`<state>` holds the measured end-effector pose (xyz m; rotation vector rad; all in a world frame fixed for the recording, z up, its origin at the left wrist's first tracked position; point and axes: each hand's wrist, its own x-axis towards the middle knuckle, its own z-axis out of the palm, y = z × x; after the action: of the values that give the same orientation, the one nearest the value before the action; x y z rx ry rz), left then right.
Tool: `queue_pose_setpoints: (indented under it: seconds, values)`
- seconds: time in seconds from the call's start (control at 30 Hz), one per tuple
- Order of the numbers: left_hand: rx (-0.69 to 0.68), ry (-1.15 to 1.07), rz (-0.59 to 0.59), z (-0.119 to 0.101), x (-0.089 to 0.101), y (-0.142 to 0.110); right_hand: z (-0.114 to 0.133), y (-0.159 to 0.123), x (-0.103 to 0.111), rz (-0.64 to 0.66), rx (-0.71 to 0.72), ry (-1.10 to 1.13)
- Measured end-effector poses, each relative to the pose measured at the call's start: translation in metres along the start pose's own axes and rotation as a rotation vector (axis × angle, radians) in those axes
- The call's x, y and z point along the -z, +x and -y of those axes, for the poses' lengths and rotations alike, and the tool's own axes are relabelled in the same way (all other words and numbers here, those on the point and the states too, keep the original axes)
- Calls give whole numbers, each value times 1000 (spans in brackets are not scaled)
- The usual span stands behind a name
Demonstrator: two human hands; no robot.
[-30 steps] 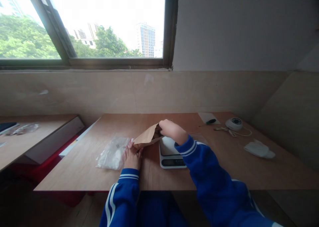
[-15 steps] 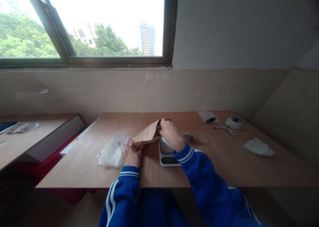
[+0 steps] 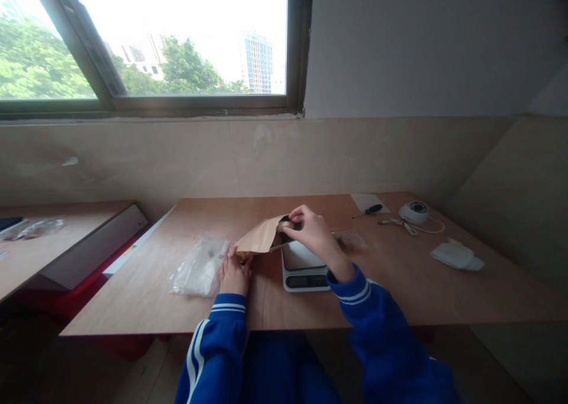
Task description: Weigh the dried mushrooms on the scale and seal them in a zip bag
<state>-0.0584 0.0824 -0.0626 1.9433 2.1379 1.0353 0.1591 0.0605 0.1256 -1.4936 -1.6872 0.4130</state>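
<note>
A brown paper bag [image 3: 261, 236] lies tilted on the wooden table [image 3: 399, 291], its mouth raised over a white digital scale [image 3: 304, 268]. My left hand [image 3: 234, 274] presses the bag's lower end against the table. My right hand [image 3: 310, 232] pinches the open mouth of the bag at its upper right edge, above the scale. Both arms wear blue sleeves with white stripes.
A clear plastic bag [image 3: 199, 266] lies left of my left hand. A small clear packet [image 3: 351, 238] sits right of the scale. Further right are a green-handled screwdriver [image 3: 370, 210], a white round device with cord [image 3: 413, 212] and a white cloth [image 3: 456, 255]. A second desk [image 3: 53, 244] stands left.
My right hand drew back slightly from the bag's mouth and now pinches its edge with the fingers raised. The left hand stayed put on the bag's lower end.
</note>
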Motion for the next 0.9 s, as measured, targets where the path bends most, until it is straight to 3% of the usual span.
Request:
queue_pose_setpoints:
  seconds: [0.23, 0.37, 0.43, 0.5, 0.57, 0.7, 0.8, 0.9]
  values:
    - [-23, -18, 26, 3, 0, 0, -24, -14, 29, -107, 14, 416]
    - [-1, -33, 58, 2, 2, 1, -71, -31, 42, -321, -221, 587]
    - [9, -46, 80, 0, 3, 2, -97, -38, 35, -355, -339, 597]
    - [28, -54, 84, -2, 4, 2, -116, -39, 17, -269, -367, 598]
    - [39, -53, 61, -3, 5, 3, -127, -36, -7, -188, -338, 582]
    - [14, -40, 30, -5, 5, 4, -133, -24, -46, -163, -193, 452]
    - [8, -49, 27, -3, 4, 3, -137, -22, -57, -103, -98, 289]
    - [-6, -81, 65, 1, 2, 2, -137, -25, -49, -58, -67, 215]
